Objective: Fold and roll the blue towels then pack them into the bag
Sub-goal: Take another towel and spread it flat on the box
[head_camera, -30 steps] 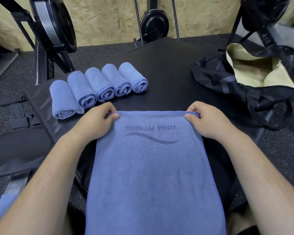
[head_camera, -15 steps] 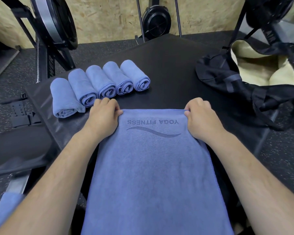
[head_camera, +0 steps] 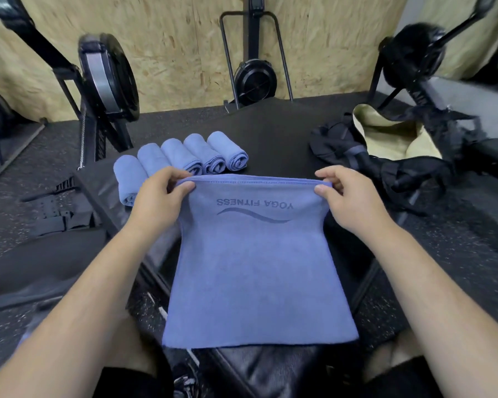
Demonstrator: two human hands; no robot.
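On the blue towel (head_camera: 256, 268) in front of me I can read only the words "YOGA FITNESS", printed in dark letters near its far edge, upside down for me, just beyond a dark wavy line (head_camera: 253, 219).

Back of you-facing view: OSB wall (head_camera: 170, 47). Black fan-wheel machine (head_camera: 255, 80) upright against it, ctr. Bigger flywheel rig (head_camera: 107, 79) to your L, another (head_camera: 414, 56) R. Strapped footplate (head_camera: 55, 214) on speckled floor (head_camera: 18, 173), L of black bench top (head_camera: 276, 130).
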